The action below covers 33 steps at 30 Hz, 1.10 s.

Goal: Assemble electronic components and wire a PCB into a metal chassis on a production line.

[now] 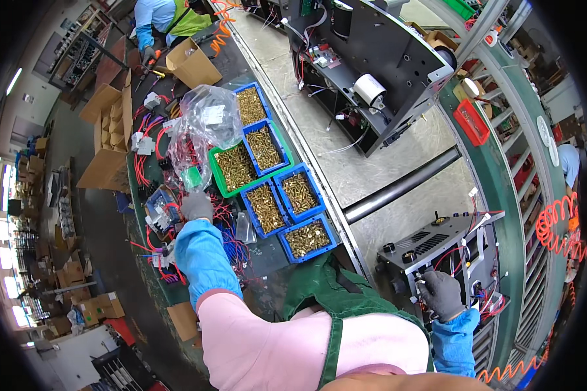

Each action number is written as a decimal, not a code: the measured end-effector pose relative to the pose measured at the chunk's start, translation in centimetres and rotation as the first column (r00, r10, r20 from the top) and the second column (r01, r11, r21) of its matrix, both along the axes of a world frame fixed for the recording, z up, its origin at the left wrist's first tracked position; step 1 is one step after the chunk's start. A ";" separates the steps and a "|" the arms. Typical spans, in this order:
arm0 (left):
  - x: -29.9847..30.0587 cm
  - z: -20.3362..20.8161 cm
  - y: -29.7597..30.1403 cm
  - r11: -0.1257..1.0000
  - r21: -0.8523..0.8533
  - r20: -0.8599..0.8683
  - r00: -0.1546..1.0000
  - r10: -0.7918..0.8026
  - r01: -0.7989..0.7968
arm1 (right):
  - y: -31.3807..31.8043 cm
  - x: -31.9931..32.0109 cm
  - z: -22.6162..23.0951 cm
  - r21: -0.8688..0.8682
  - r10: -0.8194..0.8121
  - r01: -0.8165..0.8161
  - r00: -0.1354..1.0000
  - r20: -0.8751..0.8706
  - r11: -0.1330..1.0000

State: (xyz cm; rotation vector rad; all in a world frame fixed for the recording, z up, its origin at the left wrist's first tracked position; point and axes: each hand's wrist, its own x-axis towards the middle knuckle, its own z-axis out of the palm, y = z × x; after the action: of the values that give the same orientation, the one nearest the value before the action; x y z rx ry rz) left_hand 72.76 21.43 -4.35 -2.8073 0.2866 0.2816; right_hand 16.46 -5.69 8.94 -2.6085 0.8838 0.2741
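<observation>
Currently, the gloved left hand (197, 206) is placed among red wires (223, 210) on the worktop (267, 257), just beside a clear plastic bag (225, 133); its fingertips are hidden, so whether its grip is closed on anything cannot be told. The gloved right hand (441, 294) is set against an open, wired dark metal unit (427, 244), its fingers partly curled; what is held cannot be made out. Small brass-coloured parts are contained in blue bins (316, 253) and a green bin (216, 176).
</observation>
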 end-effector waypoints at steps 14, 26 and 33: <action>-1.5 24.6 1.2 0.019 -0.948 0.315 0.926 0.209 0.318 | -0.9 -0.3 0.6 0.001 0.001 -0.001 0.985 0.175 1.000; -6.3 36.3 -7.8 0.142 -0.166 0.883 0.212 -0.418 0.976 | -4.9 -2.7 10.7 -0.113 -0.017 0.085 0.866 0.500 0.990; -32.0 29.4 -22.3 -0.079 -0.995 0.069 0.159 -0.985 -0.059 | -1.8 -1.6 11.6 -0.085 -0.046 0.167 0.657 0.753 0.982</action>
State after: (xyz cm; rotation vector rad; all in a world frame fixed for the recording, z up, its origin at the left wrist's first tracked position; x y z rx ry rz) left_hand 40.80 -0.84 25.03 -2.3131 2.9719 1.7473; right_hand 14.87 -7.49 20.52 -2.4017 0.7410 -0.8935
